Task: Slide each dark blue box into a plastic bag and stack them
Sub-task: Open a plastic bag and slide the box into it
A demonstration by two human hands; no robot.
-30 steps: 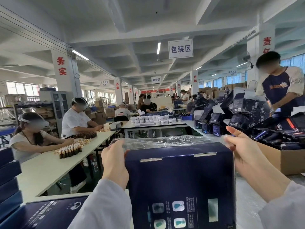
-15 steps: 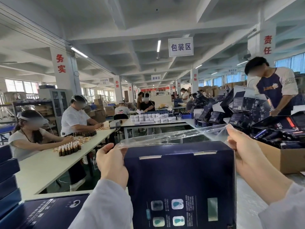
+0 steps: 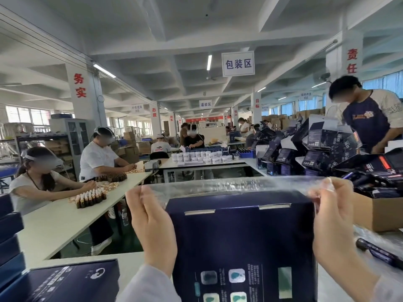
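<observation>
A dark blue box (image 3: 242,243) stands upright in front of me, its printed face toward the camera. A clear plastic bag (image 3: 235,185) is around it, with the bag's open top stretched flat above the box. My left hand (image 3: 150,227) pinches the bag's top left corner beside the box. My right hand (image 3: 335,223) pinches the top right corner. Another dark blue box (image 3: 63,282) lies flat at the lower left.
A stack of dark blue boxes (image 3: 9,234) rises at the left edge. At the right stand a cardboard carton (image 3: 379,212), a heap of small dark cartons (image 3: 322,147) and a person (image 3: 370,118) bent over them. Workers (image 3: 37,182) sit at a long white table (image 3: 65,216) on the left.
Both hands have pulled the bag's top edge upward and taut above the box. The right hand went from an open spread to pinching the corner. The box sits lower in the bag.
</observation>
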